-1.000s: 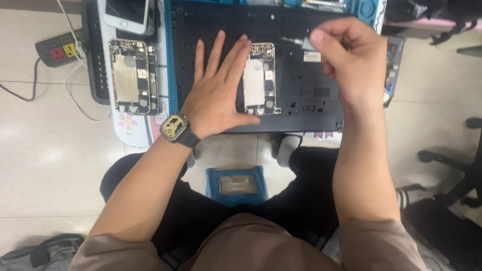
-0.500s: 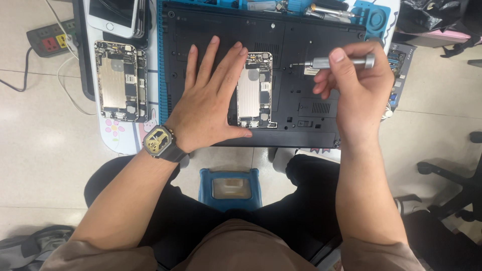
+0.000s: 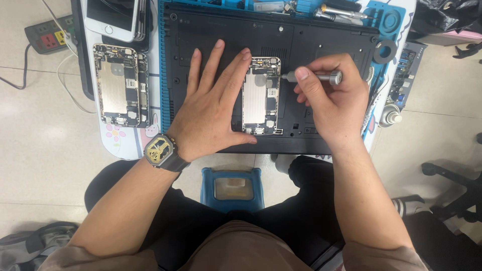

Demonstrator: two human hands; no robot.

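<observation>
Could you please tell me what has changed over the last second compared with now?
The right hand brought the silver screwdriver down and left, its tip now at the opened phone. The left hand stayed flat, steadying that phone. The second opened phone has not moved.
</observation>
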